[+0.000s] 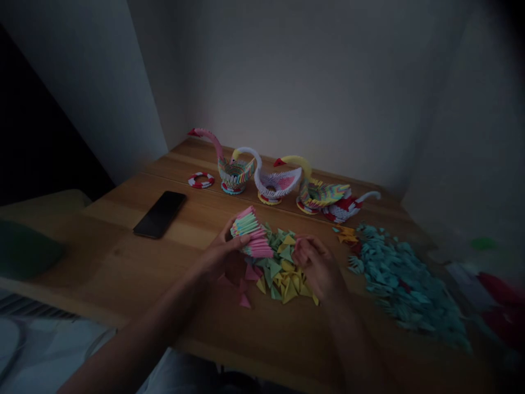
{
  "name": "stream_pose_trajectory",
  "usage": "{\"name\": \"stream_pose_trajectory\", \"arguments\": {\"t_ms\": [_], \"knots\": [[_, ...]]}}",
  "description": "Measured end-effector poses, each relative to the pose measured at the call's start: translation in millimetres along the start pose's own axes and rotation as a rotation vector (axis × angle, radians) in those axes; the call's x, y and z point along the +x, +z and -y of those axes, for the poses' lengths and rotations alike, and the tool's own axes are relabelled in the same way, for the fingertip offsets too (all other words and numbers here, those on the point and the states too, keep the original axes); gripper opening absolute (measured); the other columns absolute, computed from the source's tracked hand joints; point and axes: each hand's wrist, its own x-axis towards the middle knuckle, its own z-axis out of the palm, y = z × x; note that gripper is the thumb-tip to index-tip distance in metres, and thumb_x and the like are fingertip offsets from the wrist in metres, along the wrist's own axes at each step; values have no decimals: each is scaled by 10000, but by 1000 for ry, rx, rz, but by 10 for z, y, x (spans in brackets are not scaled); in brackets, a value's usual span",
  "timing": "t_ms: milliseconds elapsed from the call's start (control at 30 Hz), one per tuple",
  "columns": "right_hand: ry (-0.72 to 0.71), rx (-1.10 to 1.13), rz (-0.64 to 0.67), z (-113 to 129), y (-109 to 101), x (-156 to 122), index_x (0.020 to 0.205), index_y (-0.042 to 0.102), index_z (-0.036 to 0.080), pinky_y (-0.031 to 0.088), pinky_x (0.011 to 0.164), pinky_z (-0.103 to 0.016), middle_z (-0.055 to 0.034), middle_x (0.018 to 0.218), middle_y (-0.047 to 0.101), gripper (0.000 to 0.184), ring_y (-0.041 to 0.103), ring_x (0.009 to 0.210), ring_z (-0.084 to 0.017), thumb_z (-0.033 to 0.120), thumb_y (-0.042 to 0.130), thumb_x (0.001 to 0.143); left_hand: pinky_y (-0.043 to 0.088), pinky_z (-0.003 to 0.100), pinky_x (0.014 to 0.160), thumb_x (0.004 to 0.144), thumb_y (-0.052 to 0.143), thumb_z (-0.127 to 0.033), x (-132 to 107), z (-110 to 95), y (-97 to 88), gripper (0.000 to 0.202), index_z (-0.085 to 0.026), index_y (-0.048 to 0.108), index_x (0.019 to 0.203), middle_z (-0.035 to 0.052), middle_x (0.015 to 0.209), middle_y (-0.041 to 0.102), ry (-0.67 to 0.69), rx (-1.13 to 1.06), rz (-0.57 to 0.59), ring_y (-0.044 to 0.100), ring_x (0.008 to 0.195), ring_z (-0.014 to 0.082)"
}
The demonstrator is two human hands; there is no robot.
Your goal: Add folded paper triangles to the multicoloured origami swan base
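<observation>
My left hand [226, 245] is closed around a partly built folded-paper model [251, 232], made of pink, pale green and white pieces in rows. To its right, my right hand [318, 264] has its fingers pinched together, with what looks like a small pink paper piece [302, 245] at the fingertips. Between and below the hands lies a loose pile of folded paper triangles: green ones [270, 269], yellow ones [290, 280] and a few pink ones [245, 295]. The model and my right hand are apart.
Several folded-paper swans [275, 183] stand along the back of the wooden table [123, 241], beside a red-and-white paper ring [200, 180]. A black phone [161, 214] lies at left. On the right spread a large heap of blue paper pieces [404, 279] and some orange pieces [348, 235].
</observation>
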Motion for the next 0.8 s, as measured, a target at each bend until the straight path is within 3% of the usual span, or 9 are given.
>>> {"name": "stream_pose_trajectory", "arguments": {"t_ms": [233, 367, 533, 800], "knots": [[26, 48, 30, -28, -31, 23, 778, 725, 207, 473, 571, -241, -5, 677, 643, 302, 571, 609, -119, 459, 828, 647, 520, 309, 852, 788, 741, -260, 3, 9, -12, 772, -285, 349, 1453, 105, 1254, 607, -3, 22, 9, 646, 1001, 225], [5, -75, -6, -52, -28, 25, 977, 704, 248, 473, 578, -236, 14, 701, 662, 380, 584, 595, -114, 429, 828, 668, 516, 321, 861, 772, 754, -271, -1, 2, -13, 794, -266, 348, 1455, 118, 1262, 597, -5, 75, 23, 635, 1031, 243], [-61, -223, 16, -78, -61, 8, 750, 676, 190, 438, 500, -222, 9, 613, 630, 292, 530, 502, -98, 453, 792, 702, 488, 342, 931, 711, 809, -302, -9, -18, 31, 874, -267, 350, 1453, 116, 1343, 546, 37, 183, 52, 561, 1173, 280], [-99, -221, 6, -109, -88, -20, 797, 726, 214, 501, 595, -243, -25, 730, 702, 238, 617, 625, -133, 439, 777, 735, 464, 390, 990, 674, 836, -308, -11, 3, 49, 825, -254, 436, 1394, 98, 1306, 578, 63, 371, 76, 578, 1150, 266]]}}
